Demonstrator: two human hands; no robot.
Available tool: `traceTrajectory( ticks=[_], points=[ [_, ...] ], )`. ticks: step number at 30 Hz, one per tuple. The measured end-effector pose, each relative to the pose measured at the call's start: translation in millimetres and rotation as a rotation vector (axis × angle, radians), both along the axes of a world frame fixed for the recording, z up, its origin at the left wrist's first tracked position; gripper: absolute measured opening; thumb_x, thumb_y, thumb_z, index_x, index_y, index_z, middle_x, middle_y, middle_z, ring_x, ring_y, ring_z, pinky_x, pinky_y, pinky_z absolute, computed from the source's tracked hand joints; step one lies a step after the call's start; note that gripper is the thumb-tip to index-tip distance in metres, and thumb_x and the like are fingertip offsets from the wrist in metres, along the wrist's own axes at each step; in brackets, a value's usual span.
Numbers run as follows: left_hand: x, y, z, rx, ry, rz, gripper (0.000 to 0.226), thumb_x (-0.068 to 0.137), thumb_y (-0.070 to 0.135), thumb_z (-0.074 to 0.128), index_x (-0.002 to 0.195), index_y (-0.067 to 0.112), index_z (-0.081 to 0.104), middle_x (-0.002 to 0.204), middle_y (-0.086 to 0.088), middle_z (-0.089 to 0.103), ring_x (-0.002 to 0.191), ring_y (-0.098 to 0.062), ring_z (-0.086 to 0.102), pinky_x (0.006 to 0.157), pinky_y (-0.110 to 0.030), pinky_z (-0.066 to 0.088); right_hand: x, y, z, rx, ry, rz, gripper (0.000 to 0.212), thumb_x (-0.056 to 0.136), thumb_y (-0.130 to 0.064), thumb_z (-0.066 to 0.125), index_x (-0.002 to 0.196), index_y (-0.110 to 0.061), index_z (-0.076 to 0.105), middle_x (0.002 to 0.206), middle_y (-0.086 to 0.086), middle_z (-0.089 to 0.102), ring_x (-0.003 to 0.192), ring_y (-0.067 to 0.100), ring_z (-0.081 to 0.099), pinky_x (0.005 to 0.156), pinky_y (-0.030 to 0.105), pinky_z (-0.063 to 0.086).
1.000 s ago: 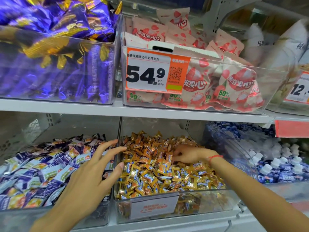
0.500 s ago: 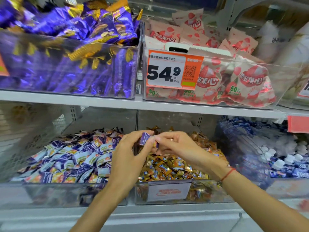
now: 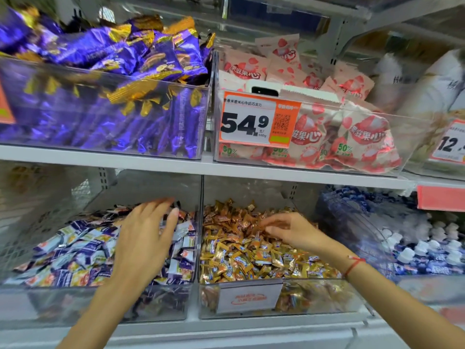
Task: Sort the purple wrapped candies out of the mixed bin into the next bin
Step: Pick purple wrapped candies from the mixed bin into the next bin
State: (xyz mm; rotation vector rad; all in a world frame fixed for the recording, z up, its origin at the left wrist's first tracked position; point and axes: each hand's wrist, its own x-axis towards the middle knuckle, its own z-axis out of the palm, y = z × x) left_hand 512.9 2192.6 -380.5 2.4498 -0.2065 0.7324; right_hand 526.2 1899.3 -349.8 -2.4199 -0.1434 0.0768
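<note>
The hands have split apart since half a second ago, when they met over the divider pinching one purple candy: now the left hand (image 3: 144, 238) spreads flat, fingers straight, over the purple candies (image 3: 75, 250) in the left bin (image 3: 100, 303). The right hand (image 3: 289, 230) reaches across the gold candies (image 3: 241, 258) in the mixed bin (image 3: 327, 295), fingers loosely curled, and whether they pinch anything I cannot tell. The passed candy is lost among the pile under the left palm.
</note>
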Motion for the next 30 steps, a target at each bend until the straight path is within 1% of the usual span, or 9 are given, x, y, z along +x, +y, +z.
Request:
traceTrajectory(
  ticks=[3,5,7,11,15,18,21,27,30],
  points=[
    [-10.8,-23.0,1.9,-0.133,0.126,-0.199,0.062,0.093,0.066,0.026,0.141,0.031,0.044,0.141,0.013,0.048,0.130,-0.005,0.041,0.105,-0.031,0.034,25.3,-40.7,-26.8,-0.472,0.210,-0.232,0.061,0.097,-0.055,0.040,0.149,-0.023,0.033,0.158,0.008,0.025,0.144,0.034,0.025,0.118,0.047,0.021],
    [-13.9,-33.9,-4.2,-0.107,0.221,-0.249,0.073,0.085,0.077,0.017,0.146,0.039,0.031,0.147,0.017,0.038,0.133,-0.002,0.035,0.105,-0.028,0.032,40.1,-60.1,-56.6,-0.653,0.384,-0.362,0.067,0.099,-0.054,0.033,0.150,-0.012,0.026,0.159,0.015,0.015,0.146,0.040,0.013,0.117,0.048,0.015],
    [-14.5,-38.3,-7.2,-0.104,0.264,-0.225,0.084,0.077,0.083,0.010,0.149,0.041,0.022,0.151,0.014,0.035,0.136,-0.007,0.036,0.107,-0.032,0.035,45.1,-50.8,-74.5,-0.649,0.507,-0.367,0.055,0.103,-0.040,0.033,0.146,-0.005,0.034,0.156,0.017,0.025,0.143,0.035,0.025,0.118,0.044,0.020],
    [-13.0,-41.1,-1.3,-0.098,0.310,-0.142,0.082,0.080,0.078,0.015,0.151,0.038,0.017,0.153,0.007,0.035,0.137,-0.014,0.038,0.107,-0.036,0.038,51.6,11.7,-47.8,-0.621,0.514,-0.327,0.077,0.099,-0.060,0.017,0.153,-0.006,0.009,0.160,0.019,0.002,0.145,0.047,0.000,0.115,0.063,0.002],
    [-15.2,-41.6,-0.7,-0.091,0.302,-0.127,0.079,0.079,0.070,0.022,0.150,0.035,0.023,0.152,0.006,0.038,0.134,-0.017,0.042,0.102,-0.037,0.040,41.1,43.7,-30.2,-0.471,0.467,-0.056,0.071,0.103,-0.051,0.010,0.146,-0.001,0.035,0.157,0.018,0.024,0.145,0.037,0.021,0.117,0.048,0.016],
    [-18.3,-41.8,0.9,-0.115,0.312,-0.129,0.077,0.079,0.067,0.025,0.150,0.036,0.024,0.152,0.006,0.037,0.135,-0.019,0.042,0.103,-0.038,0.039,32.6,60.9,-33.7,-0.481,0.371,0.064,0.073,0.098,-0.061,0.010,0.155,-0.016,0.005,0.161,0.011,-0.010,0.146,0.037,-0.013,0.116,0.053,-0.009],
    [-17.5,-41.8,1.2,-0.116,0.306,-0.131,0.074,0.081,0.067,0.029,0.149,0.038,0.024,0.152,0.005,0.038,0.133,-0.021,0.044,0.100,-0.040,0.040,24.8,72.9,-39.6,-0.432,0.326,0.197,0.067,0.099,-0.060,0.016,0.154,-0.029,-0.006,0.161,0.001,-0.018,0.145,0.031,-0.022,0.114,0.057,-0.010],
    [-16.6,-40.7,-1.1,-0.125,0.293,-0.135,0.076,0.082,0.079,0.028,0.148,0.042,0.025,0.148,0.005,0.043,0.123,-0.023,0.054,0.095,-0.040,0.044,-15.9,50.9,-24.6,-0.414,0.097,0.467,0.048,0.105,-0.039,0.028,0.152,-0.036,0.019,0.162,-0.012,0.001,0.147,0.015,-0.016,0.115,0.047,-0.015],
    [-17.0,-41.7,0.3,-0.116,0.277,-0.130,0.073,0.083,0.073,0.034,0.148,0.040,0.027,0.149,0.004,0.042,0.126,-0.024,0.051,0.096,-0.039,0.043,-18.5,21.6,-1.5,-0.389,-0.108,0.485,0.042,0.103,-0.030,0.041,0.145,-0.028,0.041,0.158,-0.005,0.025,0.146,0.009,0.013,0.119,0.035,0.004]
  ],
)
